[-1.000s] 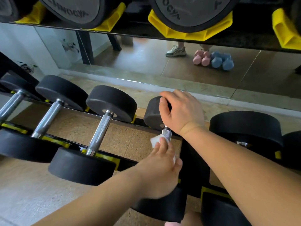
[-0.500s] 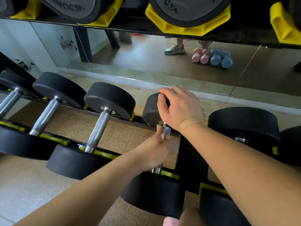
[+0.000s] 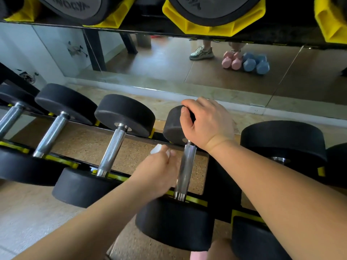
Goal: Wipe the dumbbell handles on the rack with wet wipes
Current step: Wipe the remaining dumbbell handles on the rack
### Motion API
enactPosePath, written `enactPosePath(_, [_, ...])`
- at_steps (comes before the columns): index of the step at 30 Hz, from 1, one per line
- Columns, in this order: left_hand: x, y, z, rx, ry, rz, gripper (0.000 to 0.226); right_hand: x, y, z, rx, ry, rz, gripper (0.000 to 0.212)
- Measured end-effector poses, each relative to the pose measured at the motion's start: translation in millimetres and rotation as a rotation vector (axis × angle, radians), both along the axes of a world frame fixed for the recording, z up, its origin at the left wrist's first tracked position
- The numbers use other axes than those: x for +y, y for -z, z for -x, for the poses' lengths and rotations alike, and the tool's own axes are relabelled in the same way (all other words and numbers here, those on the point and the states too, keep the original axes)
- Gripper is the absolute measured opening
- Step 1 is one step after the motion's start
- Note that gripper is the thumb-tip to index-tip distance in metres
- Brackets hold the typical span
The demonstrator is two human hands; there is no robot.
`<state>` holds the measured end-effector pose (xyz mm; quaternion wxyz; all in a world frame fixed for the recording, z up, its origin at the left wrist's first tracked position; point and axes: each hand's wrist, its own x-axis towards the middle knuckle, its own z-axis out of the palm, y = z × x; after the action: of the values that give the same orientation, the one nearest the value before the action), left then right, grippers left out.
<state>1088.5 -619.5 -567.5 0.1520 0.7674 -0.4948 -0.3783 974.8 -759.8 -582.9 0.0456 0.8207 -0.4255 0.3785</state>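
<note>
- Dumbbell (image 3: 183, 182) I'm on sits in the rack (image 3: 222, 184) just R of view centre, lying 12-to-6. Its chrome handle (image 3: 185, 166) is bare along the whole visible length.
- Wet wipe (image 3: 157, 149): white, bunched in my L hand (image 3: 159, 171), w/ a wad poking out the top of the fist at 12 o'clock.
- L hand's fingers are curled round the wipe, and the hand is just beside the handle at its 9 o'clock. Motion blur, so can't tell if wipe or fingers touch the bar.
- R hand (image 3: 206, 122) is clamped over the far head (image 3: 172, 126) at 12 o'clock of the handle, thumb hooked over the top edge.
- Hands are apart, w/ the handle's upper end between them. My R forearm runs off toward 4 o'clock.
- Near head (image 3: 174, 224) is at 6 o'clock, by a yellow strip (image 3: 196, 201) on the front rail.
- 9 o'clock: next dumbbell (image 3: 112, 149), knurled chrome bar, untouched. 2 more dumbbells (image 3: 50, 136) sit beyond it toward 9–10.
- 3 o'clock: bigger dumbbell (image 3: 281, 139), its handle mostly hidden behind my R arm.
- 12 o'clock, top edge: upper shelf w/ yellow cradles (image 3: 212, 29) holding large heads.
- Behind the rack is a mirror (image 3: 150, 62). It shows small pink and blue dumbbells (image 3: 246, 62) and a sneaker (image 3: 201, 52) at approx 1 o'clock.
</note>
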Motion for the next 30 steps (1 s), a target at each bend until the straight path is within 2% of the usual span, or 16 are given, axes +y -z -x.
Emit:
enactPosePath(2, [-10, 7, 2, 0.139, 0.027, -0.125, 0.038, 1, -1, 0, 0.011, 0.001, -0.005, 0.039])
enactPosePath(4, [-11, 6, 9, 0.118, 0.140, -0.198, 0.045, 1, -1, 1, 0.018, 0.001, -0.016, 0.041])
enactPosePath(8, [8, -5, 18, -0.022, 0.276, -0.145, 0.062, 0, 0, 1, 0.016, 0.005, -0.019, 0.040])
enactPosePath(12, [32, -9, 29, -0.020, 0.273, 0.008, 0.073, -1, 1, 1, 0.016, 0.016, -0.018, 0.038])
enactPosePath(15, [22, -8, 31, -0.033, 0.153, 0.149, 0.067, 0, -1, 0, 0.015, 0.006, -0.027, 0.037])
enactPosePath(18, [-7, 1, 27, 0.102, -0.111, 0.135, 0.055, 0, -2, 1, 0.035, -0.004, -0.034, 0.038])
enactPosePath(20, [-17, 2, 33, 0.194, -0.179, 0.099, 0.052, 1, -1, 1, 0.027, -0.004, -0.029, 0.038])
enactPosePath(24, [2, -8, 61, 0.111, 0.121, 0.148, 0.044, 0, 1, 0, -0.003, 0.006, -0.013, 0.034])
enactPosePath(26, [21, -8, 73, 0.219, 0.246, 0.251, 0.044, 0, 1, 0, -0.002, 0.010, -0.016, 0.034])
enactPosePath(28, [29, -8, 75, 0.295, 0.190, 0.315, 0.036, 0, 0, 1, 0.005, 0.015, -0.020, 0.035])
enactPosePath(30, [31, -10, 64, 0.231, 0.109, 0.324, 0.038, 1, -1, 1, 0.003, 0.006, -0.032, 0.036])
